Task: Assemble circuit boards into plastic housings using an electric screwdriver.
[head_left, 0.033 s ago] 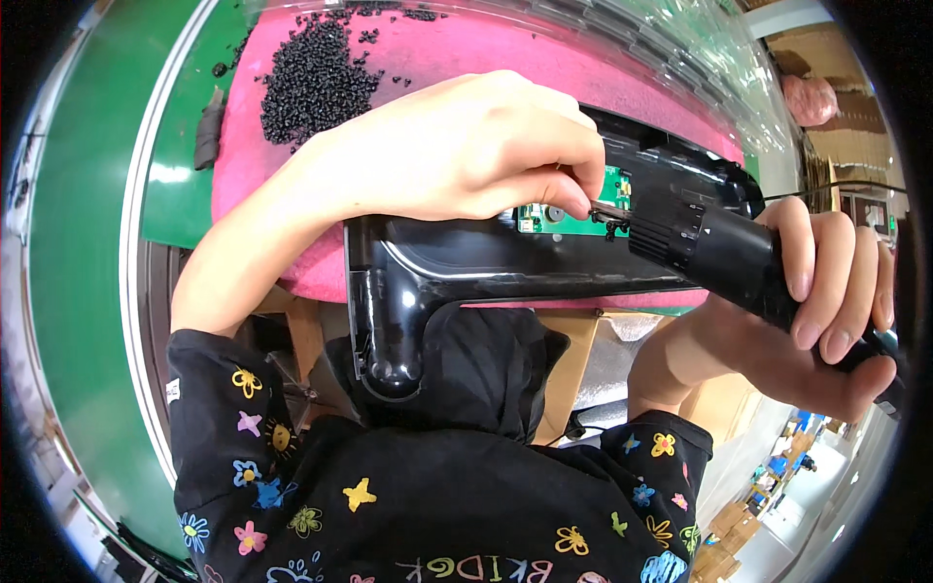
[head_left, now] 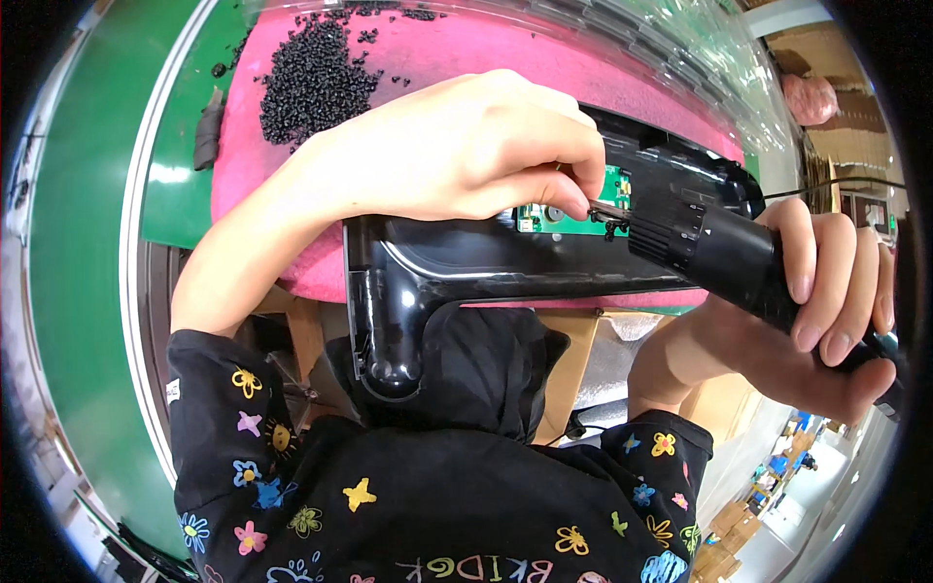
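My right hand (head_left: 826,282) is wrapped round the body of a black electric screwdriver (head_left: 724,248), which points left. Several small black screws (head_left: 610,229) cling about its metal bit (head_left: 608,210). At the bit's tip, the thumb and forefinger of my left hand (head_left: 505,146) are pinched together; what lies between them is hidden. Under both hands is a glossy black plastic housing (head_left: 505,268), open side up, with a rounded corner at its near left. A green circuit board (head_left: 570,226) sits inside it, partly covered by my left hand.
A heap of small black screws (head_left: 316,87) lies on the pink mat (head_left: 447,49) at the far left. Clear plastic trays (head_left: 641,49) run along the back. A dark wrapped piece (head_left: 209,128) rests on the green table (head_left: 180,209). A cable (head_left: 836,183) extends at the right.
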Demonstrator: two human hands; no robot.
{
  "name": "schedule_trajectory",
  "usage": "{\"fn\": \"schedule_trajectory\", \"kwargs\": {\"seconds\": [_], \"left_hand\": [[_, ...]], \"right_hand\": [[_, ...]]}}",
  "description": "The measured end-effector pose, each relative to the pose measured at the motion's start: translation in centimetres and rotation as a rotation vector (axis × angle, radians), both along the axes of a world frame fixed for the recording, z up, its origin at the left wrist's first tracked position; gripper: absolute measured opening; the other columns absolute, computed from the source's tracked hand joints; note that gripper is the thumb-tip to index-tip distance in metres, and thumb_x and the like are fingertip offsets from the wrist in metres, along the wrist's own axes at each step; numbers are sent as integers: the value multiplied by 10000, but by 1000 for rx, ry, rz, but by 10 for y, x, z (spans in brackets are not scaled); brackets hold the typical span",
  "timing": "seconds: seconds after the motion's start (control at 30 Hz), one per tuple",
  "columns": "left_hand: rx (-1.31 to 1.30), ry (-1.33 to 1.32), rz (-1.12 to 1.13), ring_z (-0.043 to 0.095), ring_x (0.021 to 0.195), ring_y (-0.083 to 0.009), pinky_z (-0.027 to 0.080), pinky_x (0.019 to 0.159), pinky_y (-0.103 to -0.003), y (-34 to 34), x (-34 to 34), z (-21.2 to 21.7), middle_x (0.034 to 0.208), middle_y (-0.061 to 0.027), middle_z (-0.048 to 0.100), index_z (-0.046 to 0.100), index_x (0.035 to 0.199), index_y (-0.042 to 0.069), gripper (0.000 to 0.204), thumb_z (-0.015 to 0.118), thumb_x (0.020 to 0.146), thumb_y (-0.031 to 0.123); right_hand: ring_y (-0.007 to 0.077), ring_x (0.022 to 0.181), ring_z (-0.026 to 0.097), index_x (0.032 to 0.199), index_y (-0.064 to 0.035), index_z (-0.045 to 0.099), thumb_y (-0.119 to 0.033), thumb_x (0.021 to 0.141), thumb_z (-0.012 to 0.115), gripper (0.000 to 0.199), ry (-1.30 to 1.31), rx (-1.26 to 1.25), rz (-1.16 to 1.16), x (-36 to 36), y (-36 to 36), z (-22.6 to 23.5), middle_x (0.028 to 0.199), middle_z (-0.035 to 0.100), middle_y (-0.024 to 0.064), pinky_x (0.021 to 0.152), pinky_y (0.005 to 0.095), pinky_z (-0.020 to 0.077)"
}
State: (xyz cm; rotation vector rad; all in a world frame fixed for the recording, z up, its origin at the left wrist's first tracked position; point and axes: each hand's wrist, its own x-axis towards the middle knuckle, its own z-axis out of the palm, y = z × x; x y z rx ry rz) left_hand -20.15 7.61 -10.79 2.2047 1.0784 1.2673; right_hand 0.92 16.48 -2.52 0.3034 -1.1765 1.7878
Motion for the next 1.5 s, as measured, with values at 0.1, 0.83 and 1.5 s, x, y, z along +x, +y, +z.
{"fn": "schedule_trajectory", "kwargs": {"seconds": [0.1,0.83,1.5], "left_hand": [[-148,-111,-131,663,830,-298,513,720,-377,0,-2,1,844,-119,676,658,931,-9,111,703,851,53],[-27,178,239,585,809,-265,493,724,-347,7,6,-5,896,-106,556,571,962,9,254,541,750,-127],[30,283,212,601,883,-292,485,773,-376,4,1,-6,908,-96,607,612,946,9,147,667,809,10]], "right_hand": [[50,584,531,889,-123,544,-238,760,739,261,61,-31,73,2,-2,-1,646,575,-74,695,233,409],[131,594,451,1074,-35,524,-248,942,519,251,-404,264,-156,28,48,-33,730,508,15,631,314,386],[77,576,449,1052,-81,482,-363,924,640,348,-360,452,300,11,76,-39,719,507,-11,535,241,338]]}}
